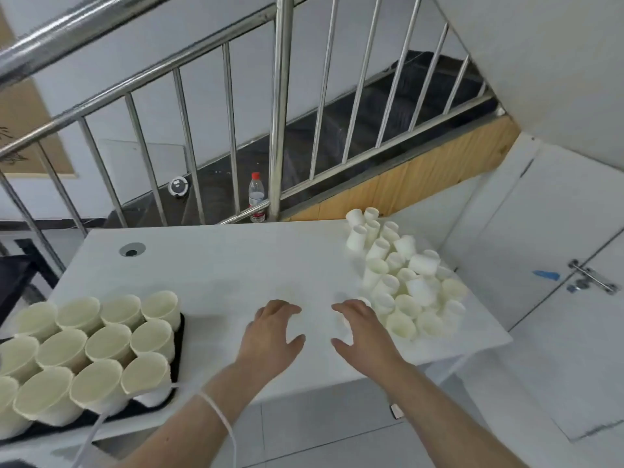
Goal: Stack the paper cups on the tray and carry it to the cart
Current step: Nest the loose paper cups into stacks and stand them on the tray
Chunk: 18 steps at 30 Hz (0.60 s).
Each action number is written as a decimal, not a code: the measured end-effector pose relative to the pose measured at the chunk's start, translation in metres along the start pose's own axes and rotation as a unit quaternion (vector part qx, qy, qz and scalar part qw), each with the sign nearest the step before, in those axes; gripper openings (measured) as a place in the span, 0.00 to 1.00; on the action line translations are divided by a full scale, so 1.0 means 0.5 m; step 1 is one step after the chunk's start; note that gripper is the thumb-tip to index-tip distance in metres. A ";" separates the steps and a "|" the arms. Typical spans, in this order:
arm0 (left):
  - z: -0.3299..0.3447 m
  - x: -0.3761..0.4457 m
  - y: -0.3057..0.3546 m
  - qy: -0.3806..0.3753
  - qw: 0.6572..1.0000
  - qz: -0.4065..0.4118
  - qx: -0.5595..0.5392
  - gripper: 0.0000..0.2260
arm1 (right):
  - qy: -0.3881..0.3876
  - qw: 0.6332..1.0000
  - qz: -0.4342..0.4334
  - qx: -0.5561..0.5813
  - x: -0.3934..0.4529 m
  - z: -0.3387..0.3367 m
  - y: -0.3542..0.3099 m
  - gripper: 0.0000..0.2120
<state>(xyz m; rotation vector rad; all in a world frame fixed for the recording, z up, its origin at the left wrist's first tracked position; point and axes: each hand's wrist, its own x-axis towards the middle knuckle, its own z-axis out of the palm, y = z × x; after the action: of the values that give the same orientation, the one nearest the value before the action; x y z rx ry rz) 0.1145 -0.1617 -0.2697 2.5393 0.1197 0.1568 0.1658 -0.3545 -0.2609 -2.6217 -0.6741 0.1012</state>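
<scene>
A white table [236, 265] holds a black tray [178, 363] of cups on the left and loose paper cups [405, 282] on the right.

No text, number or brand can be read anywhere. The clear plastic water bottle with a red cap [256, 197], standing beyond the far edge of the white table [236, 265], carries a red and white label, but its print is too small and blurred to make out.

Bright, even light, faint shadows — soft blur throughout, wide-angle bending at the edges.
</scene>
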 end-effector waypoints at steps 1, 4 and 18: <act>0.007 0.003 0.008 -0.004 1.000 0.003 -0.002 0.21 | 0.002 1.000 0.004 0.001 -0.001 -0.006 0.011 0.27; 0.040 0.038 0.041 -0.015 1.000 0.011 -0.002 0.21 | 0.003 1.000 0.024 0.006 0.007 -0.026 0.069 0.27; 0.166 0.369 0.065 -0.002 0.999 -0.012 -0.052 0.21 | -0.043 0.996 0.058 -0.048 0.242 -0.066 0.265 0.28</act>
<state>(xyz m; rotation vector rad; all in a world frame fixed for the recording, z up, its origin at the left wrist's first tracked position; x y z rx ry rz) 0.3100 -0.2124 -0.3038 2.4329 0.1381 0.1450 0.3368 -0.4145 -0.2830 -2.7618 -0.5686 0.2223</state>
